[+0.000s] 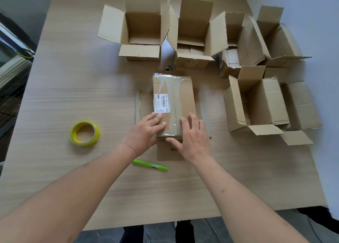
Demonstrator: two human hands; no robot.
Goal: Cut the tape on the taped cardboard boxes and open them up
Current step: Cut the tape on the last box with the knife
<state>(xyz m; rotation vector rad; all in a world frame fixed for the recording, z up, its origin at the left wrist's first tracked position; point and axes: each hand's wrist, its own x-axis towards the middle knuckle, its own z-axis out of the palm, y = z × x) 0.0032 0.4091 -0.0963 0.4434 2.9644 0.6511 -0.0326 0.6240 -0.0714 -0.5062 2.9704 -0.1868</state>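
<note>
Taped box (175, 103): one, sealed, mid-table, lying on flat cardboard pieces (166, 151) that stick out at its left, right and near sides. Clear glossy tape runs lengthwise down the top and wraps over the far end, where it wrinkles and catches the light. White shipping label (162, 103) with barcode and printed digits sits on the left half of the top, partly under the tape. Centre seam is visible beneath the tape.

Opened boxes: five, flaps up, no contents visible. Far row has four: far-left box (141, 35), second box (191, 39), third box (233, 46), far-right box (280, 42). Fifth box (256, 103) stands to the right of the taped one, apart from it.

Tape roll (84, 133): one, yellow, lying flat, well left of the taped box.

Green cutter (150, 165): one, lying on the table (73, 77) near the person, between the forearms, untouched.

Hands: two, both bare. Left hand (145, 130) rests flat on the near-left top of the taped box, fingers straight, fingertips just under the label. Right hand (192, 138) lies spread over the near-right top, thumb along the near edge. Neither hand grips anything.
</note>
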